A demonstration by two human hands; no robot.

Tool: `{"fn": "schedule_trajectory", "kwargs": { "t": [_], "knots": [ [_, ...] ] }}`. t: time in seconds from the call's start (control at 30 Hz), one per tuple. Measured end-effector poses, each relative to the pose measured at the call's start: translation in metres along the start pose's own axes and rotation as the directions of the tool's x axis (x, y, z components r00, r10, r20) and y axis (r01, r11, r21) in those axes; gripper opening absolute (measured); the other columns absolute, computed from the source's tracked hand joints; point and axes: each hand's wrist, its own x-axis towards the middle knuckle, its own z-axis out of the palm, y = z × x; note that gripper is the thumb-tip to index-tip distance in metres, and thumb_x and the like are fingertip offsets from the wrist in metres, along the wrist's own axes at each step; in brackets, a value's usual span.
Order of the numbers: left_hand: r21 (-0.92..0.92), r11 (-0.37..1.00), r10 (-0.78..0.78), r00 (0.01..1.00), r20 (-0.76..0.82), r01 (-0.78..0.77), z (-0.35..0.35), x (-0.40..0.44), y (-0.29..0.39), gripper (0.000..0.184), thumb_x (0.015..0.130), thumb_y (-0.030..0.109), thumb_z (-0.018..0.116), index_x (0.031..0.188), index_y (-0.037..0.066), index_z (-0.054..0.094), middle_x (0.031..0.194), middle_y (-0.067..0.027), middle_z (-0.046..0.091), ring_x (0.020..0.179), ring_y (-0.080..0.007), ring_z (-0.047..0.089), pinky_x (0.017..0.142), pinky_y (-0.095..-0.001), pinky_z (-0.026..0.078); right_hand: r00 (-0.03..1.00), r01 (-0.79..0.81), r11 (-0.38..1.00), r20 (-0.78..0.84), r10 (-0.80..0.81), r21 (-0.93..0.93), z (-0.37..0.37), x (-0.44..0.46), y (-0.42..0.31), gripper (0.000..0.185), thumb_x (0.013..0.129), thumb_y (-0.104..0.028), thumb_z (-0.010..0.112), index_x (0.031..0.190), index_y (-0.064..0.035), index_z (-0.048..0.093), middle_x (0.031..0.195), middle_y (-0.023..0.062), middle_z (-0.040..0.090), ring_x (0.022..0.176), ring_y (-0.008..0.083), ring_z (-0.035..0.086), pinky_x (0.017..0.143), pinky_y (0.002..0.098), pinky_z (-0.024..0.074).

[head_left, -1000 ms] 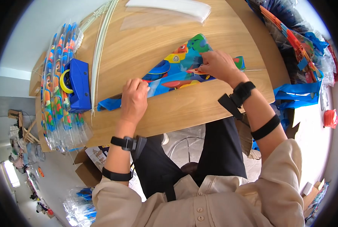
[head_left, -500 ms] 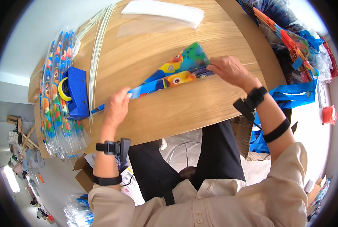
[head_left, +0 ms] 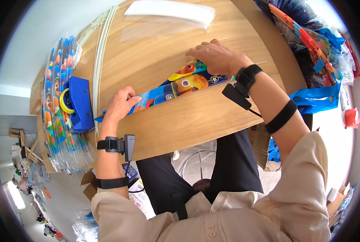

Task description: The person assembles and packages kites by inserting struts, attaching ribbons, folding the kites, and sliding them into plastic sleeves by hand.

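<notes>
A folded kite [head_left: 159, 94] with a bright cartoon print lies slantwise on the table, its narrow end to the left. My left hand [head_left: 121, 105] is closed on that narrow end, thumb lying along the print and fingers bent. Palm down, my right hand [head_left: 218, 58] rests over the kite's wider upper flap, with fingers stretched out to the left. The hand hides part of the flap. A thin rod tip [head_left: 262, 62] shows to the right of my right wrist.
Left on the table are a blue tape dispenser [head_left: 81, 105], wrapped printed bundles [head_left: 57, 97] and thin pale rods [head_left: 101, 56]. Clear plastic sleeves [head_left: 170, 12] lie at the back. A blue bag strap [head_left: 317, 99] and more printed pieces [head_left: 305, 42] are at the right.
My right hand has left the kite's right corner and moved up and left onto the upper flap, its fingers now spread. The flap looks lower and narrower. My left hand stays at the narrow end.
</notes>
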Motion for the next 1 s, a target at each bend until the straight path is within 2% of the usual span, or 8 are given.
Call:
{"fn": "schedule_trajectory", "kwargs": {
  "t": [0.07, 0.2, 0.27, 0.43, 0.73, 0.87, 0.93, 1.0],
  "knots": [
    [-0.012, 1.0, -0.013, 1.0, 0.005, 0.013, -0.001, 0.002, -0.003, 0.025, 0.078, 0.024, 0.073, 0.082, 0.003, 0.061, 0.072, -0.0119, 0.063, 0.068, -0.0217, 0.061, 0.06, -0.0344, 0.046, 0.998, 0.023, 0.997, 0.06, -0.019, -0.067, 0.0, -0.004, -0.004, 0.052, 0.067, 0.003, 0.062, 0.118, -0.0073, 0.058, 0.107, 0.0079, 0.061, 0.111, 0.027, 0.054, 0.095, 0.0385, 0.0412],
    [0.056, 0.998, -0.001, 1.0, 0.024, 0.0, -0.001, 0.005, -0.001, 0.028, 0.081, 0.03, 0.068, 0.082, 0.003, 0.06, 0.072, -0.0123, 0.063, 0.07, -0.0272, 0.062, 0.062, -0.0387, 0.046, 0.879, 0.224, 0.928, -0.351, -0.324, -0.297, 0.022, -0.04, -0.015, 0.024, 0.075, -0.01, 0.063, 0.099, -0.0081, 0.062, 0.09, 0.0072, 0.06, 0.094, 0.0253, 0.058, 0.083, 0.0365, 0.0456],
    [0.147, 0.989, 0.013, 1.0, 0.002, -0.013, 0.001, 0.003, 0.004, 0.03, 0.084, 0.033, 0.065, 0.082, 0.004, 0.06, 0.072, -0.0132, 0.064, 0.071, -0.0306, 0.063, 0.063, -0.0412, 0.046, 0.953, 0.03, 0.994, -0.296, -0.059, -0.101, 0.043, -0.056, -0.03, 0.026, 0.076, -0.013, 0.064, 0.099, -0.0023, 0.059, 0.089, 0.0106, 0.06, 0.089, 0.0268, 0.059, 0.079, 0.0375, 0.0481],
    [0.314, 0.949, 0.058, 0.995, -0.081, -0.03, -0.003, -0.008, 0.013, 0.036, 0.093, 0.04, 0.05, 0.081, 0.007, 0.058, 0.077, -0.0187, 0.063, 0.08, -0.0411, 0.06, 0.067, -0.0506, 0.045, 0.842, -0.07, 0.959, -0.533, -0.09, -0.274, 0.071, -0.058, -0.044, 0.039, 0.08, -0.004, 0.056, 0.117, 0.0068, 0.052, 0.1, 0.0166, 0.059, 0.097, 0.0309, 0.059, 0.087, 0.0396, 0.0494],
    [0.544, 0.832, 0.241, 0.817, -0.523, 0.103, -0.071, -0.083, -0.061, 0.017, 0.09, 0.018, 0.06, 0.079, 0.004, 0.057, 0.081, -0.0186, 0.062, 0.077, -0.0397, 0.06, 0.064, -0.0479, 0.045, 0.895, -0.088, 0.951, -0.442, -0.054, -0.295, 0.041, -0.067, -0.023, 0.006, 0.077, -0.004, 0.056, 0.083, -0.0028, 0.054, 0.078, 0.0122, 0.062, 0.083, 0.026, 0.064, 0.071, 0.036, 0.0533],
    [0.198, 0.974, 0.223, 0.36, -0.906, -0.107, -0.091, -0.11, -0.041, 0.008, 0.088, 0.008, 0.066, 0.087, 0.001, 0.062, 0.08, -0.006, 0.065, 0.067, -0.0142, 0.057, 0.061, -0.0297, 0.046, 0.869, -0.202, 0.97, -0.481, 0.113, -0.138, -0.014, -0.089, -0.032, 0.009, 0.077, -0.002, 0.055, 0.085, -0.0033, 0.052, 0.072, 0.0131, 0.061, 0.07, 0.0313, 0.064, 0.065, 0.0403, 0.0527],
    [-0.015, 0.953, 0.116, 0.412, -0.904, -0.302, -0.085, -0.114, -0.025, 0.012, 0.091, 0.012, 0.063, 0.093, 0.0, 0.064, 0.086, -0.0033, 0.066, 0.075, -0.012, 0.06, 0.066, -0.0287, 0.05, 0.813, -0.166, 0.984, -0.574, 0.096, -0.069, -0.034, -0.09, -0.038, 0.005, 0.08, -0.004, 0.057, 0.084, -0.0012, 0.057, 0.068, 0.0159, 0.062, 0.063, 0.0346, 0.061, 0.062, 0.0393, 0.0516],
    [-0.358, 0.841, -0.012, 0.648, -0.761, -0.405, -0.063, -0.119, 0.042, 0.023, 0.096, 0.021, 0.058, 0.104, 0.0, 0.064, 0.095, -0.0066, 0.068, 0.087, -0.0139, 0.064, 0.075, -0.0246, 0.049, 0.868, -0.019, 0.83, -0.403, 0.291, 0.557, -0.064, -0.087, -0.074, 0.01, 0.082, -0.007, 0.062, 0.085, 0.0014, 0.065, 0.067, 0.0126, 0.065, 0.058, 0.0261, 0.061, 0.058, 0.036, 0.05]
  ]
}}
